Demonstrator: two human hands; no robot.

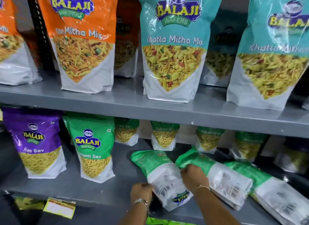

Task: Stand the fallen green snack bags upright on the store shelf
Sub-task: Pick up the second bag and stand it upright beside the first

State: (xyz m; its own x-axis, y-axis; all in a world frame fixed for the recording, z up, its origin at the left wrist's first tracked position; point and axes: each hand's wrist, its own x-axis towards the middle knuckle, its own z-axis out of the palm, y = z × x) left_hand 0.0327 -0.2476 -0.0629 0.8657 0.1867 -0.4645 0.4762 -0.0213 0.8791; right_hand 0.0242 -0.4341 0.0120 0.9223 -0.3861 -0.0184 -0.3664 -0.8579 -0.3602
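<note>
On grey metal shelf (93, 189), both hands pinch glossy (crinkled) fallen bag (160, 172).

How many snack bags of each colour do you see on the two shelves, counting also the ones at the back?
Orange bags: 3
Teal bags: 3
Purple bag: 1
Green bags standing: 5
Green bags lying flat: 3
Total: 15
</note>
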